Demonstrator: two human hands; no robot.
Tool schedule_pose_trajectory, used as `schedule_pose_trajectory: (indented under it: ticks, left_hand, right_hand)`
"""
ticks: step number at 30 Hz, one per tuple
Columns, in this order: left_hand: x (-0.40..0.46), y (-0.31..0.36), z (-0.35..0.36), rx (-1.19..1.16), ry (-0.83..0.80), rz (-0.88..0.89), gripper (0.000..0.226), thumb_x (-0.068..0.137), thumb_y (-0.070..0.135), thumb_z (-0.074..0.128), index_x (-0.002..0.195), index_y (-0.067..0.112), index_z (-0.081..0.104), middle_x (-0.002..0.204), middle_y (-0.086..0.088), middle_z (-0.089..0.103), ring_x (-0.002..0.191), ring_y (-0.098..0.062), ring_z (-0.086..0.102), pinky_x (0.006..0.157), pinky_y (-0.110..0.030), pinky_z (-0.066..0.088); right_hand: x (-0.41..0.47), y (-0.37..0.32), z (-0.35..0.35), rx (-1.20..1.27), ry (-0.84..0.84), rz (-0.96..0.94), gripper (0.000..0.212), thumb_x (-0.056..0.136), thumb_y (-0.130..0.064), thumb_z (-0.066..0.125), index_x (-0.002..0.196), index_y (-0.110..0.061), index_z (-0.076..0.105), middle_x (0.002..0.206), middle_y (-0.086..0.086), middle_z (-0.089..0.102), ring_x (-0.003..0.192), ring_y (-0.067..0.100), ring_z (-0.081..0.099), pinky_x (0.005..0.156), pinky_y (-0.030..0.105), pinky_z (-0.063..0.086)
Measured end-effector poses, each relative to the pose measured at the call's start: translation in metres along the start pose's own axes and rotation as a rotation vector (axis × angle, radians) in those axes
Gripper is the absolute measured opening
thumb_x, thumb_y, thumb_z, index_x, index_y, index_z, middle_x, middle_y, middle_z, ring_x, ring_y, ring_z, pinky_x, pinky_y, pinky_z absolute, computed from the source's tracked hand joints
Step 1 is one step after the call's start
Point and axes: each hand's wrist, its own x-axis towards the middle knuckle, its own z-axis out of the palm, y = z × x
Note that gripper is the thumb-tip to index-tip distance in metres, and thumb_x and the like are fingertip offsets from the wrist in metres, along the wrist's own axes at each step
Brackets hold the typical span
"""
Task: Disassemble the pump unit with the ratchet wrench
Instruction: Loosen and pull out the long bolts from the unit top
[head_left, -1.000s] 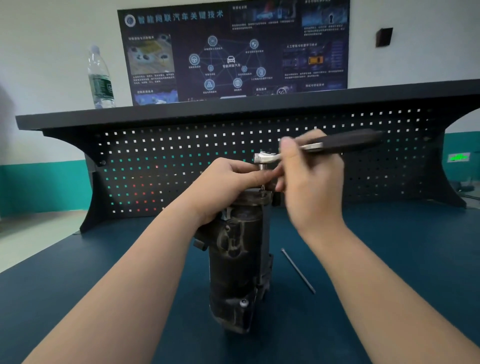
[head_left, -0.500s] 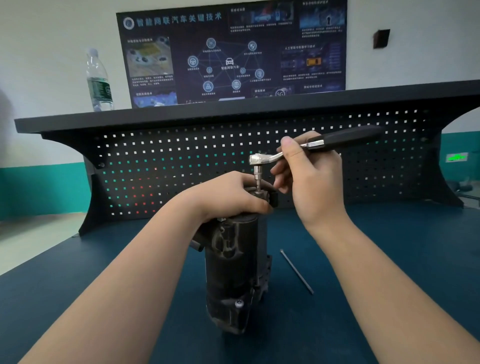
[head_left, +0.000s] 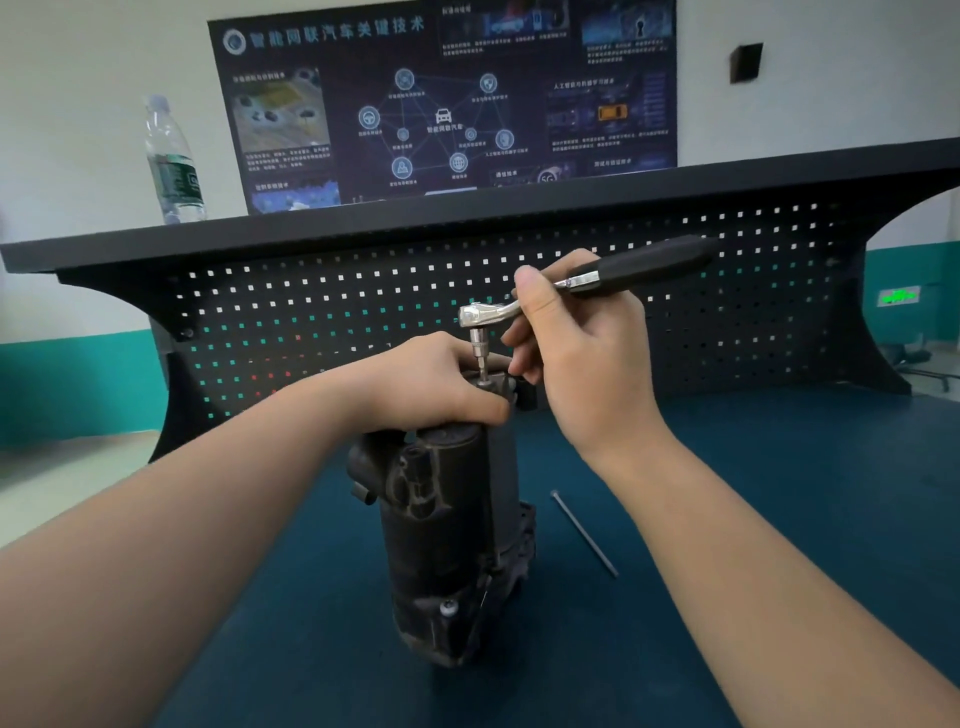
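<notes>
The dark, grimy pump unit (head_left: 452, 540) stands upright on the blue table (head_left: 779, 519). My left hand (head_left: 431, 382) grips its top end and steadies it. My right hand (head_left: 582, 353) holds the ratchet wrench (head_left: 587, 283) by the neck of its black handle, thumb on the shaft. The wrench's chrome head sits above the pump, and its socket bit (head_left: 480, 356) points straight down onto the pump's top, right beside my left fingers.
A long thin bolt (head_left: 584, 532) lies loose on the table right of the pump. A black pegboard back panel (head_left: 727, 322) with a shelf stands behind. A water bottle (head_left: 174, 161) is on the shelf at the left.
The wrench handle has swung slightly round the bit, and the head has come down onto the pump top. My left hand keeps its grip on the pump.
</notes>
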Motion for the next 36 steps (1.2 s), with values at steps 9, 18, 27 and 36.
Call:
schedule_pose_trajectory:
  ticks: [9, 18, 27, 36]
  left_hand:
    - [-0.013, 0.005, -0.006, 0.017, -0.039, 0.011, 0.014, 0.053, 0.042, 0.065, 0.067, 0.042, 0.067, 0.061, 0.014, 0.060, 0.061, -0.006, 0.056, 0.065, -0.031, 0.047]
    - [-0.027, 0.019, 0.004, 0.085, 0.012, -0.099, 0.040, 0.072, 0.043, 0.065, 0.109, 0.029, 0.068, 0.054, 0.033, 0.054, 0.083, 0.019, 0.057, 0.098, -0.029, 0.044]
    - [-0.032, -0.003, 0.000, -0.416, 0.186, 0.116, 0.026, 0.072, 0.044, 0.065, 0.089, 0.027, 0.077, 0.089, 0.001, 0.075, 0.081, -0.006, 0.066, 0.081, -0.023, 0.050]
    - [-0.036, -0.005, -0.013, -0.519, 0.188, 0.124, 0.025, 0.073, 0.036, 0.068, 0.088, 0.018, 0.078, 0.091, -0.007, 0.076, 0.082, -0.014, 0.070, 0.082, -0.029, 0.052]
  right_hand:
    - [-0.001, -0.004, -0.001, 0.085, 0.000, -0.053, 0.025, 0.092, -0.018, 0.054, 0.071, -0.005, 0.051, 0.050, 0.004, 0.057, 0.037, 0.014, 0.052, 0.040, 0.019, 0.038]
    - [-0.007, -0.002, 0.002, 0.289, 0.126, 0.053, 0.021, 0.084, -0.017, 0.052, 0.064, -0.010, 0.052, 0.045, 0.002, 0.052, 0.035, 0.016, 0.042, 0.039, 0.018, 0.032]
    - [-0.002, 0.011, 0.007, 0.505, 0.077, 0.285, 0.024, 0.078, -0.023, 0.053, 0.054, -0.020, 0.059, 0.047, 0.004, 0.051, 0.036, 0.015, 0.040, 0.040, 0.020, 0.030]
    - [0.006, 0.005, 0.005, 0.681, 0.022, 0.482, 0.040, 0.093, -0.011, 0.044, 0.056, -0.011, 0.059, 0.048, 0.003, 0.048, 0.034, 0.011, 0.037, 0.038, 0.018, 0.026]
